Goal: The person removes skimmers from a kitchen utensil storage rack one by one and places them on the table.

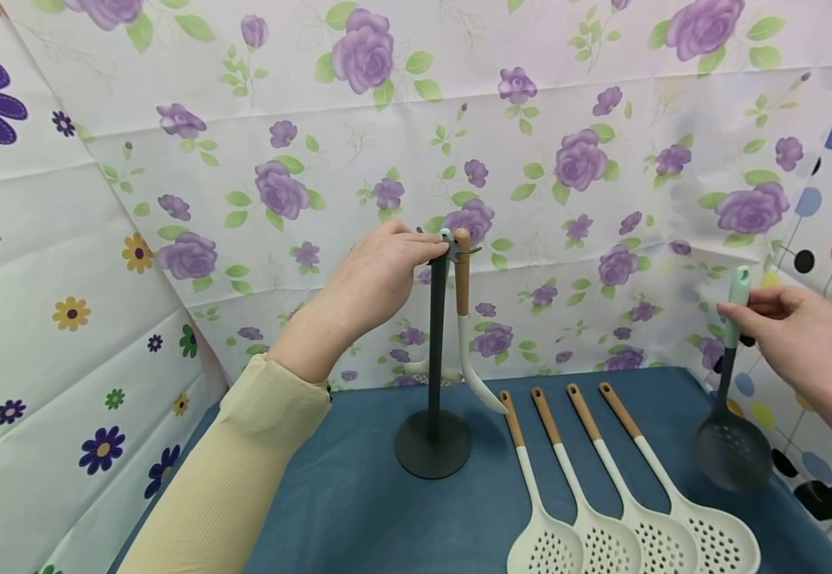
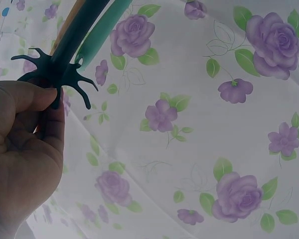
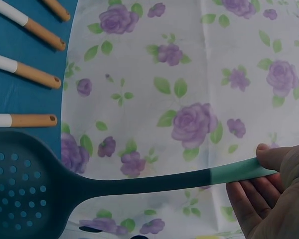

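A black utensil stand rises from a round base. At its top my left hand holds the hooked crown, thumb and fingers pinching one part in the left wrist view. From the hooks hang a wooden-handled white utensil and a mint-green handle, partly hidden by the pole. On the right, my right hand pinches the mint-green handle end of a dark skimmer. Its perforated head points down, near the cloth's right edge.
Several white skimmers with wooden handles lie side by side on the blue tablecloth, right of the stand. A floral sheet hangs behind; a dotted sheet borders the right and a daisy-patterned sheet the left.
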{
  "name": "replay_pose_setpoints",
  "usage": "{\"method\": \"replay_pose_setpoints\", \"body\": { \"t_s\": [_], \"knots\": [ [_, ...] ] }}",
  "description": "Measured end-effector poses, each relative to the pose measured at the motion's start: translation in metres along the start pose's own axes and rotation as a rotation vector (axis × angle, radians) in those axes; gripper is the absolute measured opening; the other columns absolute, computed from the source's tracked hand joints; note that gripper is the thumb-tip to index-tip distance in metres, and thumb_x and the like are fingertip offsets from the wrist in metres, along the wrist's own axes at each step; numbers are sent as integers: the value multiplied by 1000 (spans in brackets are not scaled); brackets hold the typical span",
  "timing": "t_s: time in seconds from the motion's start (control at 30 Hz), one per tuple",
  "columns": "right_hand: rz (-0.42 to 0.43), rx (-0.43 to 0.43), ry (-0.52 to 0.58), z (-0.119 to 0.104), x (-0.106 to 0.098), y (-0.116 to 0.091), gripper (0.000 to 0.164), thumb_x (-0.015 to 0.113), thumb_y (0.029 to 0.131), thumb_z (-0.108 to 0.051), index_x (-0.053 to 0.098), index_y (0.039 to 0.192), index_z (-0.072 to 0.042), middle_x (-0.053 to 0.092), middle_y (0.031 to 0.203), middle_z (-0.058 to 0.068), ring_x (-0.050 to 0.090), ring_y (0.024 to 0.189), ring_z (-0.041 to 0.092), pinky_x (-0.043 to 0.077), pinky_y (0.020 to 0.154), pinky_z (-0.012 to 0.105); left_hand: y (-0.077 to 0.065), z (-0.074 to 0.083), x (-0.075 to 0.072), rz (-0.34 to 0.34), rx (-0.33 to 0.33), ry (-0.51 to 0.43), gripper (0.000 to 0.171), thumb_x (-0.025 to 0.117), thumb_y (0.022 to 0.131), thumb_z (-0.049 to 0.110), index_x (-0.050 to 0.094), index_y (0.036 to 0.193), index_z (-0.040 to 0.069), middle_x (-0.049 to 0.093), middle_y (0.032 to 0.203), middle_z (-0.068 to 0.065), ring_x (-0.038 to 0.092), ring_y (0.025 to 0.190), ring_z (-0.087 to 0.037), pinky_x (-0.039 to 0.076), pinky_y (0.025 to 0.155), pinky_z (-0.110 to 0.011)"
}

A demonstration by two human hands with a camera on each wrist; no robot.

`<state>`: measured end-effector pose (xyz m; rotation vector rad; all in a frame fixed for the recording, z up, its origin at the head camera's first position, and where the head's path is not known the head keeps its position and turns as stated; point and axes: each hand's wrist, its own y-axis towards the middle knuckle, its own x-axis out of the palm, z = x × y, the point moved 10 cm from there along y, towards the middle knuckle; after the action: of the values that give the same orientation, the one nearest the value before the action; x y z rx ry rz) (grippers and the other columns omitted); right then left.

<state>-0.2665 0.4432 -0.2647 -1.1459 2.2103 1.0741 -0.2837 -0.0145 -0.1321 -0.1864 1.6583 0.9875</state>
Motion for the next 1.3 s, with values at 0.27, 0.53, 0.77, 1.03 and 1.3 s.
{"method": "replay_pose_setpoints", "body": {
  "t_s": [0.27, 0.53, 0.77, 1.03, 1.3],
  "knots": [
    [-24, 1, -50, 10, 8, 1, 53, 63, 102, -41, 61, 123, 8, 63, 112, 29, 59, 82, 27, 44, 50, 19, -1, -1, 1, -7, -10, 1, 46, 49, 101, -12, 65, 139, 9, 62, 142, -4, 56, 117, -24, 52, 77, -32],
    [-51, -25, -80, 23, 19, -1, 51, 66, 101, -37, 63, 118, 11, 65, 107, 34, 62, 86, 40, 45, 49, 23, -1, -1, 1, -12, -12, 6, 46, 50, 101, -12, 65, 140, 9, 62, 142, -4, 55, 118, -24, 52, 76, -32],
    [-80, -49, -131, 33, 30, -3, 48, 69, 100, -34, 64, 114, 12, 67, 100, 32, 63, 77, 36, 46, 48, 30, -1, 1, 0, -12, -9, 8, 46, 50, 101, -12, 64, 140, 9, 62, 142, -4, 56, 117, -24, 52, 76, -31],
    [-105, -56, -135, 41, 39, -4, 43, 70, 100, -29, 64, 112, 12, 68, 95, 29, 62, 73, 33, 46, 48, 30, -1, -1, 1, -12, -6, 9, 46, 49, 102, -11, 64, 140, 9, 61, 143, -4, 55, 118, -24, 52, 77, -31],
    [-129, -24, -133, 54, 49, -2, 42, 70, 99, -25, 64, 110, 15, 68, 91, 29, 63, 71, 33, 48, 49, 31, -1, 0, 0, -2, 2, 6, 45, 49, 102, -11, 64, 140, 8, 62, 142, -4, 56, 116, -25, 53, 75, -31]
  ]
}}
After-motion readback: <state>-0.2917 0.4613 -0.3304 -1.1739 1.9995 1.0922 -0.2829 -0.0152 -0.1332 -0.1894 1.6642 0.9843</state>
